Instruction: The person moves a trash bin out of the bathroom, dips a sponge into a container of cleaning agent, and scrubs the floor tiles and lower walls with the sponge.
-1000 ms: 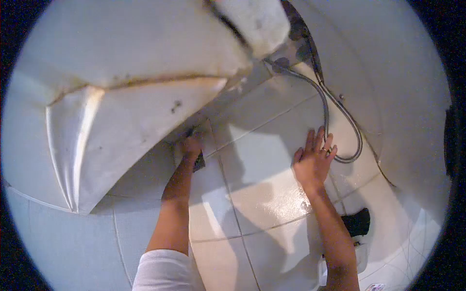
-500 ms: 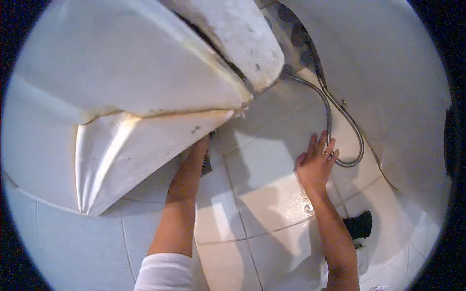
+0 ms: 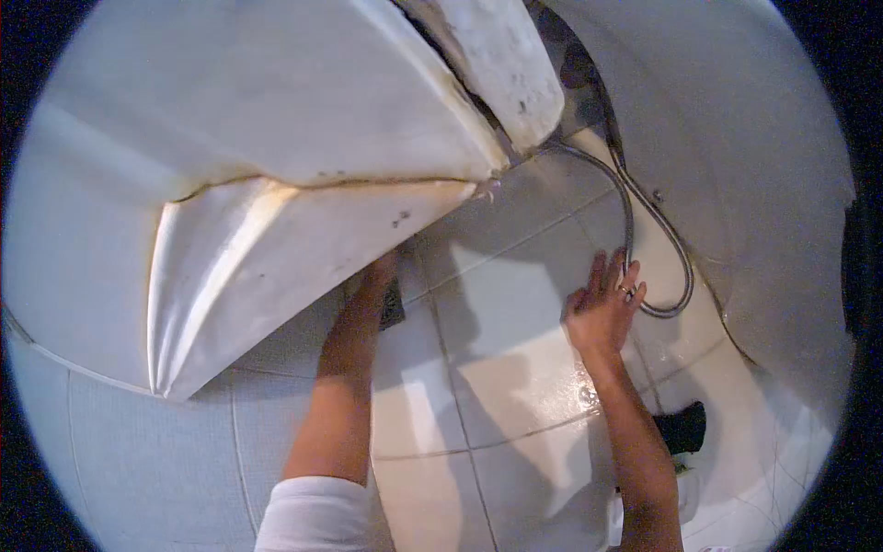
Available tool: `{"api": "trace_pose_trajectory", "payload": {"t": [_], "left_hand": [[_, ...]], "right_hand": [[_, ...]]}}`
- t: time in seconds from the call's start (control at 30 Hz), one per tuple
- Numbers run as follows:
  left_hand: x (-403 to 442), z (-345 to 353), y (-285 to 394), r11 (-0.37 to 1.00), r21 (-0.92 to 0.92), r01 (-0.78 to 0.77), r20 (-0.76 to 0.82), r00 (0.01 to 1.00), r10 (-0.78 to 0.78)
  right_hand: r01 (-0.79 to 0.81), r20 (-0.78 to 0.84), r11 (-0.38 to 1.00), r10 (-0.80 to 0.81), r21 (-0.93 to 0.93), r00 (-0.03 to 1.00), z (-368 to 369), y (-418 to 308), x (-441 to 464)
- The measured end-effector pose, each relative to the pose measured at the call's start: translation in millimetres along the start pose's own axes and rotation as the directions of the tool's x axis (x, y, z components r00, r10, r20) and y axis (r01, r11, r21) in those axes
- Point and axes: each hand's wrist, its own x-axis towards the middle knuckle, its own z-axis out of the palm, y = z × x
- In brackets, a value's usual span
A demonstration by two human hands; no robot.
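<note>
A: Start with the biggest thing. What's different?

B: The white, brown-stained sanitary fixture (image 3: 276,248) stands further right in view than a second ago, and its lower edge cuts across more of the left hand (image 3: 380,269). That could be the head camera shifting rather than the fixture moving.

A: And the tiled floor (image 3: 520,396)?

B: Same wet shine. The flexible metal hose (image 3: 629,216) loops over it with hardly any change, beside the right hand (image 3: 604,310).

A: Is that hand holding the hose?

B: It doesn't look like it. The palm is down, fingers spread, their tips by the near side of the loop; I can't tell whether they touch it. It has stayed put, so I'd judge it's there for support.

A: The left?

B: Its fingers are out of sight under the fixture, so I can't tell whether they're spread, closed or gripping anything. The dark floor plate (image 3: 394,311) is just beside its wrist. What the left hand is working on can't be followed from here.
</note>
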Motion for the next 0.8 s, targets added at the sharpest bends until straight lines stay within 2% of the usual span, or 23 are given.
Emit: {"api": "trace_pose_trajectory", "payload": {"t": [0.13,0.4,0.53,0.57,0.63,0.67,0.73,0.8], "left_hand": [[22.1,10.4,24.8,0.999,-0.025,-0.046,-0.009,0.999,0.046],[32.5,12.7,27.3,0.999,-0.011,-0.050,0.007,0.999,0.050],[79.8,37.7,90.9,0.985,-0.087,-0.148,0.070,0.986,0.154],[93.2,46.9,113.8,0.981,-0.115,-0.158,0.154,0.972,0.175],[113.0,52.1,179.0,0.943,-0.241,-0.229,0.179,0.945,0.275],[111.9,57.5,220.6,0.873,-0.339,-0.349,-0.258,0.927,0.271],[132.5,43.5,274.2,0.752,-0.440,-0.491,-0.307,0.869,0.388],[142.1,54.0,275.4,0.762,-0.416,-0.496,-0.328,0.863,0.383]], "right_hand": [[-0.004,0.021,1.000,0.003,0.011,1.000,-0.2,-0.2,2.0],[-0.006,0.026,1.000,0.005,0.023,1.000,1.7,-0.4,0.5],[0.013,0.005,1.000,-0.013,-0.022,1.000,5.2,-1.2,0.8],[0.009,0.015,1.000,-0.009,-0.022,1.000,4.8,0.8,1.5],[-0.003,0.020,1.000,0.004,-0.007,1.000,-1.2,0.4,2.7],[-0.010,0.033,1.000,0.009,0.016,0.999,-2.9,-0.8,2.5],[-0.014,0.044,1.000,0.013,0.008,0.999,-2.2,-1.1,1.1],[-0.011,0.051,1.000,0.011,0.003,0.999,-0.5,0.8,1.3]]}}
